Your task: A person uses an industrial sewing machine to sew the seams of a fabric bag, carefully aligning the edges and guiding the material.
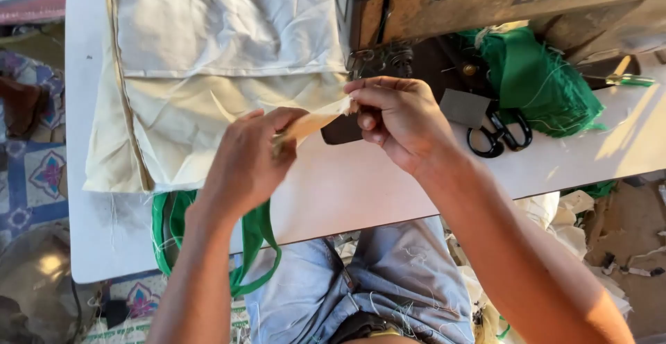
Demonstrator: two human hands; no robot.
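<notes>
Both hands hold a narrow cream fabric strip (313, 121) above the white table (361, 184), just in front of the sewing machine (485, 1). My left hand (246, 164) pinches the strip's lower left end. My right hand (401, 118) pinches its upper right end, close below the machine's needle area (378, 58). The strip is stretched slanting between the two hands.
A large cream cloth piece (208, 59) lies folded on the table's left. Green fabric (544, 80) is piled right of the machine, with black scissors (499, 136) beside it. A green strap (257, 240) hangs off the table's front edge. Scraps litter the floor at right.
</notes>
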